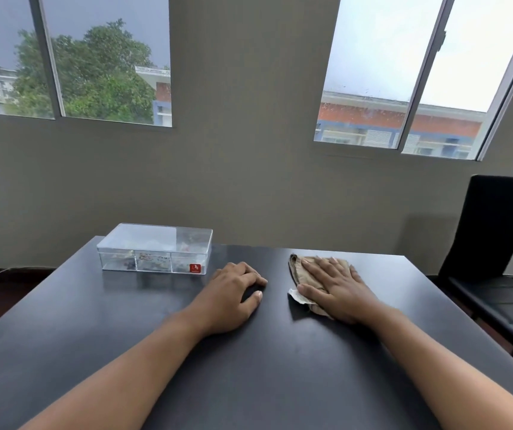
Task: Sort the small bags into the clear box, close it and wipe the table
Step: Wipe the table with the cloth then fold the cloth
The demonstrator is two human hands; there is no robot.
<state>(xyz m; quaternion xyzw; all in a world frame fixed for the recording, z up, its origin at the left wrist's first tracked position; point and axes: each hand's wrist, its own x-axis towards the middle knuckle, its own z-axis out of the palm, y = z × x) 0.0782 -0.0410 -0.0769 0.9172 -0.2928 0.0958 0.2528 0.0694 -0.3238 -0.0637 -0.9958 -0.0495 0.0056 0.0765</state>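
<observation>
Head view: clear box left of centre in the frame, standing on the far left part of the dark table, lid on, three front compartments visible through the wall with small bags blurred inside, a red label at the lower right corner of its front. Left hand at centre frame, just right of and below the box, not touching it; resting palm down on the table, fingers loosely curled with the tips and thumb on the surface, holding nothing. Tan cloth right of centre, crumpled on the table, a white tag or corner sticking out at its lower left edge. Right hand laid flat on top of the cloth, fingers spread and straight, pressing it down rather than gripping it; cloth showing beyond the fingertips and along the thumb side. Gap of bare table between the two hands. Box well apart from the cloth, across the left hand. Black chair at the right edge of the frame beside the table; two windows in the wall along the top of the frame.
</observation>
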